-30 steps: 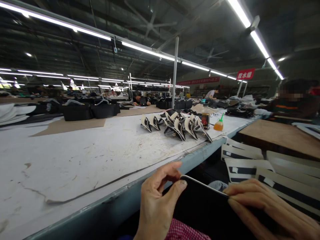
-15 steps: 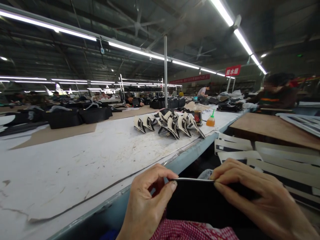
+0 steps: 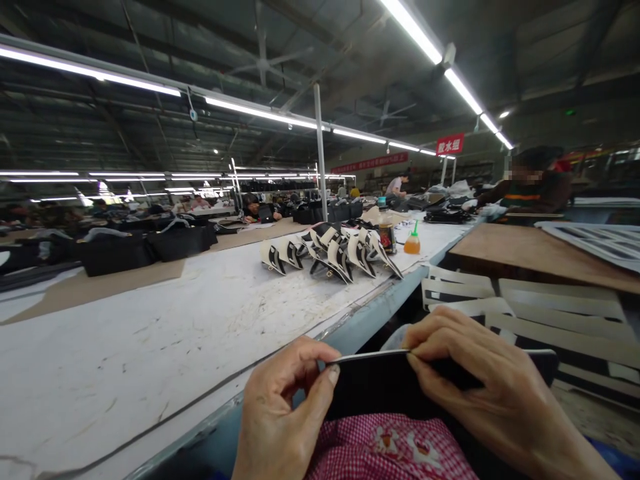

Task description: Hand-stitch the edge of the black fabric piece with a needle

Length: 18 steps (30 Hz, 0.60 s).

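My left hand (image 3: 285,403) pinches the upper edge of a flat black panel (image 3: 373,383) between thumb and fingertips. Further along the same edge, my right hand (image 3: 480,373) grips it with thumb and bent fingers. A thin pale line runs along the edge between the two pinches. Beyond my right hand the panel's rounded corner sticks out. Below the panel shows a red checked cloth (image 3: 395,447) with an embroidered patch. The panel's exact kind cannot be told, and its lower part is out of sight.
On the white-covered table (image 3: 165,347) stand several curved black-and-cream pieces (image 3: 335,253), a dark jar (image 3: 387,238) and an orange bottle (image 3: 412,243) with a green nozzle. Black-and-cream strips (image 3: 560,313) lie at right, below a brown board (image 3: 540,253). A co-worker (image 3: 533,180) is behind.
Both hands have shifted slightly left in view, still pinching the panel's edge. The panel's right corner now shows past my right hand, and more of the checked cloth is visible.
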### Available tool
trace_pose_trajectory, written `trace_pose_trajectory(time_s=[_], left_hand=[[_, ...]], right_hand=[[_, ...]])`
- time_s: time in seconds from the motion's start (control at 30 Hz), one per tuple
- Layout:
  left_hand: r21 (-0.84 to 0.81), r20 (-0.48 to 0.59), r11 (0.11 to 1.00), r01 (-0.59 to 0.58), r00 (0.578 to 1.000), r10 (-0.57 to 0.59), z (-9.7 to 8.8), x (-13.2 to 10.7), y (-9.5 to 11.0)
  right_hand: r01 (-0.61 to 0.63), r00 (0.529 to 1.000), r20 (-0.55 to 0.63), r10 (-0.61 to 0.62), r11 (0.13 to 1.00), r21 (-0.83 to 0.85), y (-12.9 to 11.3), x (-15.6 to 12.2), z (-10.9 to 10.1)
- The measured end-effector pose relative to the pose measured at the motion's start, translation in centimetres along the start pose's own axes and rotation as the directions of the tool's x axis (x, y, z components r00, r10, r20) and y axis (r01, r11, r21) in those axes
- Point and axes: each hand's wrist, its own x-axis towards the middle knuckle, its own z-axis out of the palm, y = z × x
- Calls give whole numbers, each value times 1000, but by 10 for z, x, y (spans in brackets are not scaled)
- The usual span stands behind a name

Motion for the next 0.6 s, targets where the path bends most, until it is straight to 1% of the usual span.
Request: trace_pose_trajectory(time_s=[0.07, 0.1, 0.17, 0.2, 0.27, 0.33, 0.43, 0.47, 0.57, 0.6], left_hand=[[18, 11, 990, -137, 990, 137, -1, 2, -4], [32, 34, 974, -226, 974, 225, -3, 3, -6], [62, 122, 915, -398, 913, 389, -6, 5, -11], [76, 186, 883, -462, 877, 443, -8, 5, -13], [101, 300, 836, -539, 818, 491, -14, 7, -17], [123, 368, 812, -570, 786, 496, -19, 8, -19], [163, 384, 773, -613, 761, 523, -22, 11, -22], [166, 386, 748, -643, 740, 551, -22, 12, -22], [145, 388, 657, -740, 653, 650, -18, 18, -23], [144, 391, 636, -759, 634, 668, -17, 20, -22]], right_hand=[[16, 1000, -5, -16, 1000, 6, -1, 1, 0], [16, 1000, -4, -16, 1000, 21, -2, 2, 0], [10, 1000, 4, -10, 998, 54, -2, 2, -1], [6, 1000, 12, -7, 998, 65, -2, 2, -1], [6, 1000, 18, -7, 998, 70, -1, 3, -2], [13, 1000, 15, -14, 997, 76, -2, 4, -3], [42, 999, -10, -41, 997, 67, -4, 8, -5], [52, 999, -12, -52, 997, 54, -5, 10, -6], [72, 997, -6, -72, 997, 5, -4, 11, -8], [72, 997, 7, -72, 997, -7, -2, 10, -8]])
